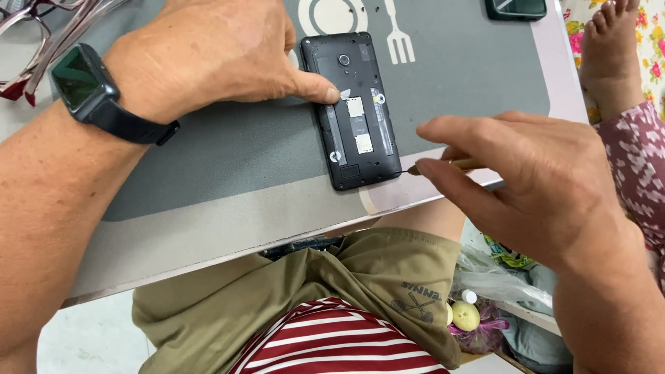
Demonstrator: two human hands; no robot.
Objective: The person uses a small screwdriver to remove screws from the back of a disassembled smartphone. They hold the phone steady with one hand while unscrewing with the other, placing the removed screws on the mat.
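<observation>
— Where does the phone lie?

— The opened black phone (pixel 355 111), back cover off, lies flat on the grey mat (pixel 228 152), its near end just short of the mat's pale border and close to the near edge of the bench (pixel 208 242).

— And the hands?

— The left hand (pixel 208 55) rests on the mat at the phone's left side, fingers curled, the thumb tip (pixel 320 90) pressing the phone's left edge. The right hand (pixel 533 187) hovers past the near-right corner, its fingers pinched shut on a thin screwdriver (pixel 443 166), whose fine tip meets the phone's near-right corner.

— What room is around it?

— To the left the mat is bare right up to the wrist with the dark watch (pixel 86 83). Far left lie glasses (pixel 41 34); at the far right a second dark device (pixel 516 8) sits at the edge of the picture. Beyond the bench's right edge a bare foot (pixel 609 55) and a patterned sleeve (pixel 641 166) stand close by.
</observation>
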